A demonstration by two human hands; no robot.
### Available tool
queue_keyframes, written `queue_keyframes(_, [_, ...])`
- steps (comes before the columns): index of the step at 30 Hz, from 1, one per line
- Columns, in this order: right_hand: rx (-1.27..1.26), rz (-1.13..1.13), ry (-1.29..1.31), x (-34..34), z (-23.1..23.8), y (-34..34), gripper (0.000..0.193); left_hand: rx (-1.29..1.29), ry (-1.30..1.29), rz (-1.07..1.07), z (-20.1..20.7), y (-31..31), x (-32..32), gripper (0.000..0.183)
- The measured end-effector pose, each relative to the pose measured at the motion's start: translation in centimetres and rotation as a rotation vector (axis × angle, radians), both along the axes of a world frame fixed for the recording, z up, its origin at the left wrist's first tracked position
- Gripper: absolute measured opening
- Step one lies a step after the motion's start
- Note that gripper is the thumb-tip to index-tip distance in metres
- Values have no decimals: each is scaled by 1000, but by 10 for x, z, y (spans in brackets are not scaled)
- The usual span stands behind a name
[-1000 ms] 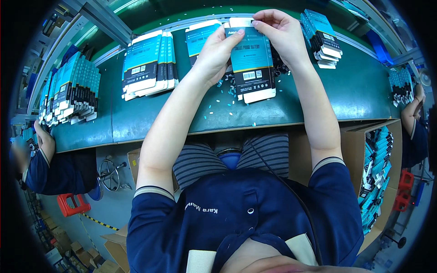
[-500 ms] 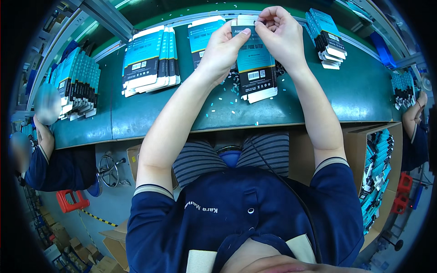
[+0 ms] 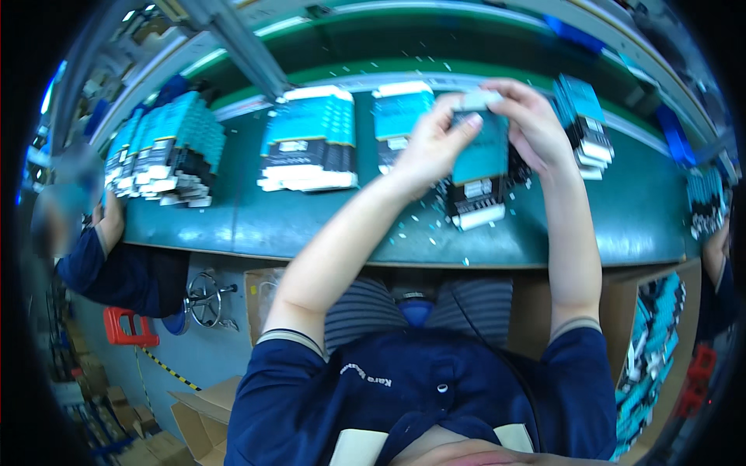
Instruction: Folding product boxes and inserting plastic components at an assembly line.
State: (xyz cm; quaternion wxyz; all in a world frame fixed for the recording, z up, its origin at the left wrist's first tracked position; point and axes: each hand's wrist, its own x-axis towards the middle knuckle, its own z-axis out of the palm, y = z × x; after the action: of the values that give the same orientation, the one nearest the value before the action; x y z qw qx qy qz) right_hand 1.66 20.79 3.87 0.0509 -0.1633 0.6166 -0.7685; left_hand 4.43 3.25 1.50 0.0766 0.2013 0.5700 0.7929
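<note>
A teal and black cardboard box (image 3: 480, 167) with white end flaps is held tilted over the green table. My left hand (image 3: 435, 147) grips its upper left edge, with the thumb lying across the front. At the top, my right hand (image 3: 536, 120) has its fingers closed at the white flap (image 3: 480, 99), its palm beside the box's right edge. Motion blurs the fingertips. Behind my left hand stands a stack of similar boxes (image 3: 400, 116), partly hidden. Small pale bits and dark pieces lie on the table around the held box.
More stacks of teal boxes stand left of centre (image 3: 307, 140), at the far left (image 3: 167, 151) and at the right (image 3: 584, 124). A large carton (image 3: 614, 311) full of teal packages stands at my right. Co-workers' arms show at both sides, and a red stool (image 3: 130, 326) at lower left.
The whole view has shifted, so the table sits lower and further right. My right hand's fingers have gone from the box's top corner to across its top flap. My left hand keeps its hold.
</note>
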Motion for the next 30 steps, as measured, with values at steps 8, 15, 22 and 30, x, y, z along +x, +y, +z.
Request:
queue_keyframes(8, [-264, 245, -226, 11, -10, 2, 27, 74, -210, -69, 0, -7, -3, 20])
queue_keyframes(15, [-185, 192, -228, 12, -11, -4, 21, -87, -8, -57, -11, -9, -18, 10])
queue_keyframes(22, [-208, 292, -282, 10, -5, -7, 21, -177, 211, -47, -14, -23, -27, 15])
queue_keyframes(30, [-241, 362, -303, 14, -6, -15, 18, -198, 25, -54, -3, -38, -23, 16])
